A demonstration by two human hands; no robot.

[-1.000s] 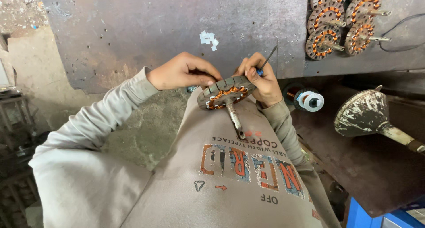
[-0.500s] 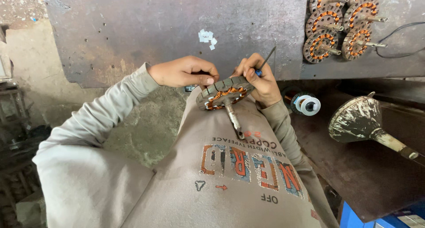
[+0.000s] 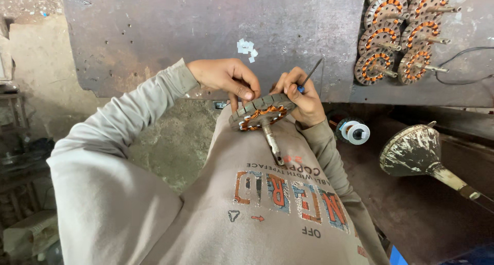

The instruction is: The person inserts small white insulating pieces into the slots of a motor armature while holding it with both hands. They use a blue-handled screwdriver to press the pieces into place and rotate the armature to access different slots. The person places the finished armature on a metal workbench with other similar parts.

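A round motor stator (image 3: 261,114) with copper windings and a metal shaft pointing toward my chest rests against my beige sweatshirt. My left hand (image 3: 226,76) grips its upper rim, thumb and fingers pressed on the steel laminations. My right hand (image 3: 302,96) steadies the stator's right side while holding a thin dark tool (image 3: 311,74) with a blue handle, its tip angled up and away.
A worn metal workbench (image 3: 195,33) lies ahead with small white paper scraps (image 3: 246,48). Several wound stators (image 3: 399,36) are stacked at its far right. A white tape roll (image 3: 356,133) and a grimy fan motor housing (image 3: 411,151) lie to my right.
Both hands and the stator stay in the same grip; only the camera view has shifted slightly.
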